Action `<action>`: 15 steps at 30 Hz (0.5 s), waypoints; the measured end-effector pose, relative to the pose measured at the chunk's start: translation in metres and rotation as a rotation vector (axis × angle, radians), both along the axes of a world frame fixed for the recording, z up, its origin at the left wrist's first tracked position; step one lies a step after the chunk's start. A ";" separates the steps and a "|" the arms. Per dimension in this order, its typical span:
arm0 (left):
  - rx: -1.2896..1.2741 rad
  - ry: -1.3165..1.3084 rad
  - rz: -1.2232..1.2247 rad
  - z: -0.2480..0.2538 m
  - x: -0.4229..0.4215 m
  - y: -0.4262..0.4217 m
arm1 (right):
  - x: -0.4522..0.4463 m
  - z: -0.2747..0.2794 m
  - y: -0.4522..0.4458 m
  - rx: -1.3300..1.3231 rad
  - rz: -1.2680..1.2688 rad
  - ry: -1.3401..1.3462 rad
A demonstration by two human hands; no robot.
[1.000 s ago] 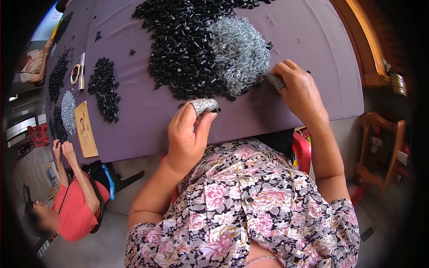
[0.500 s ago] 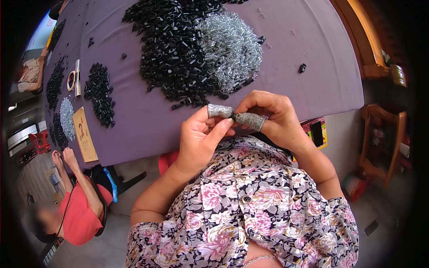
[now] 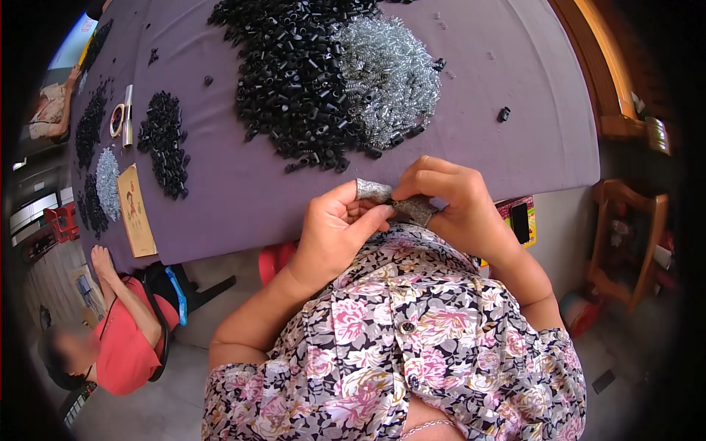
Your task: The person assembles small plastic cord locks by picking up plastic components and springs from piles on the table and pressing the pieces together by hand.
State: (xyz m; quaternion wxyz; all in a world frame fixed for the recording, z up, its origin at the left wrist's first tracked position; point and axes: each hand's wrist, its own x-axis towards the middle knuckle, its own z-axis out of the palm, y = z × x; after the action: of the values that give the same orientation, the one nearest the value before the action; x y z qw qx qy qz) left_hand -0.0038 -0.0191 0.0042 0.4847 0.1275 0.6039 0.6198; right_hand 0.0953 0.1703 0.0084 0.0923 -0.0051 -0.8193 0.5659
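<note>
My left hand [image 3: 334, 228] and my right hand [image 3: 448, 191] meet at the table's near edge, both closed in a pinch with their fingertips together. Something small and dark sits between the tips; the fingers hide most of it. A grey finger cover [image 3: 373, 191] wraps my left index finger, and another grey cover [image 3: 413, 211] is on a digit of my right hand. Beyond my hands lies a big heap of short black plastic tubes [image 3: 287, 103]. Against its right side is a pile of small silvery springs [image 3: 393, 81].
A purple cloth covers the table [image 3: 228, 198]. On the left are smaller black heaps [image 3: 163, 143], a spring pile [image 3: 108, 184], a tape roll [image 3: 118, 120] and a printed card box [image 3: 137, 213]. A person in red [image 3: 132, 345] sits there. A wooden chair [image 3: 629, 242] stands right.
My hands have shifted slightly down and right in view, still pinched together. My right hand has turned, its covered digit now pointing lower. The view has moved a little.
</note>
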 end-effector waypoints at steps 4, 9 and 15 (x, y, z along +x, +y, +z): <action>-0.016 -0.024 -0.001 -0.004 0.001 -0.001 | 0.002 0.003 -0.010 0.191 0.015 0.065; -0.019 0.002 0.038 -0.007 0.004 -0.002 | 0.000 0.013 -0.014 0.463 0.108 0.136; 0.003 0.000 0.065 -0.009 0.002 -0.003 | -0.004 0.028 -0.016 0.600 0.226 0.066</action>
State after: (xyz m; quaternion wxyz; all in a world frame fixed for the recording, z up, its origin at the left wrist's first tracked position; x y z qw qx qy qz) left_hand -0.0018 -0.0216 -0.0053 0.4641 0.1083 0.6067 0.6363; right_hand 0.0917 0.1542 0.0363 0.0527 0.1314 -0.9415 0.3058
